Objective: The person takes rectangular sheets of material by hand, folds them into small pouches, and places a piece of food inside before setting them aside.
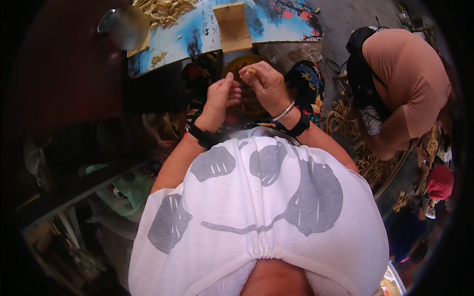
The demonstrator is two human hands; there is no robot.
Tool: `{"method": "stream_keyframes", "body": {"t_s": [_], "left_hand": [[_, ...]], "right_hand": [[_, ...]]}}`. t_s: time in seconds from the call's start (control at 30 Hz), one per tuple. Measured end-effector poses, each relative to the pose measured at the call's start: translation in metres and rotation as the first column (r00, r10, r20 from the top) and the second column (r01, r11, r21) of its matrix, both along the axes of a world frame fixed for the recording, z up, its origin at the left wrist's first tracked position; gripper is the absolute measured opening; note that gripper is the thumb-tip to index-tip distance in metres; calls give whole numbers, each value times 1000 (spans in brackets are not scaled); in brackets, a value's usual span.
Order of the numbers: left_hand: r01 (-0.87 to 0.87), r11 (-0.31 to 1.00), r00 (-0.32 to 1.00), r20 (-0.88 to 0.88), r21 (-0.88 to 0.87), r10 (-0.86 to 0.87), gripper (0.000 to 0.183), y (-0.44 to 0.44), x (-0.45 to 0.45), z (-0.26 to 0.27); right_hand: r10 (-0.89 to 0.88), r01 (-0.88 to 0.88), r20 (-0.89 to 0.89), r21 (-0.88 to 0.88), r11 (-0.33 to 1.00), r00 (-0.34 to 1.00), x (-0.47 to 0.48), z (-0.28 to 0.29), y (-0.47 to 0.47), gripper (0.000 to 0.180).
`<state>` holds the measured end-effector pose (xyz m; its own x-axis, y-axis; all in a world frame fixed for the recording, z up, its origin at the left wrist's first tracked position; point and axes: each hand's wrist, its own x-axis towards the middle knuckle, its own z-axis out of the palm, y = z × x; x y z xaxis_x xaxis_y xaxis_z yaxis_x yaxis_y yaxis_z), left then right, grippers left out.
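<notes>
My right hand [267,87] pinches a small pale yellow piece [251,70], perhaps wood or a dried strip, between thumb and fingers. Close beside it, my left hand [221,97] is raised with its thumb apart from loosely curled fingers, and no object shows in it. Below both hands a yellow-brown basin [240,63] sits between my knees; its contents are dark and mostly hidden by the hands. Just beyond the basin, a wooden block stand [233,27] rests at the near edge of the printed tabletop [200,39].
A heap of pale yellow pieces [166,13] lies on the tabletop's far left, near a blurred round metal object [129,27]. To the right, a person in an orange top [403,70] bends over strips [374,161] on the floor. A green plastic bag [127,194] is at lower left.
</notes>
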<state>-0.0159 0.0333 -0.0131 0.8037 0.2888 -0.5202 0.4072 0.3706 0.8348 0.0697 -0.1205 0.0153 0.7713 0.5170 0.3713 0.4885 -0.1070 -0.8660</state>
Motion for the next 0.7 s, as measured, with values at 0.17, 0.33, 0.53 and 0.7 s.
{"method": "stream_keyframes", "body": {"t_s": [0.17, 0.33, 0.53, 0.7], "left_hand": [[63, 827, 995, 103, -558, -7, 21, -9, -2, -13], [274, 749, 949, -42, 603, -312, 10, -10, 5, -17], [17, 139, 890, 48, 990, -453, 16, -23, 1, 13], [-107, 140, 879, 159, 984, -449, 29, -31, 1, 10]], "right_hand": [[277, -276, 36, -41, 960, 960, -29, -6, -12, 13], [134, -130, 34, -84, 988, 990, -24, -7, -18, 11], [-96, 43, -433, -129, 991, 896, -12, -23, -12, 13], [-184, 35, -690, -223, 974, 700, -10, -38, -4, 16]]}}
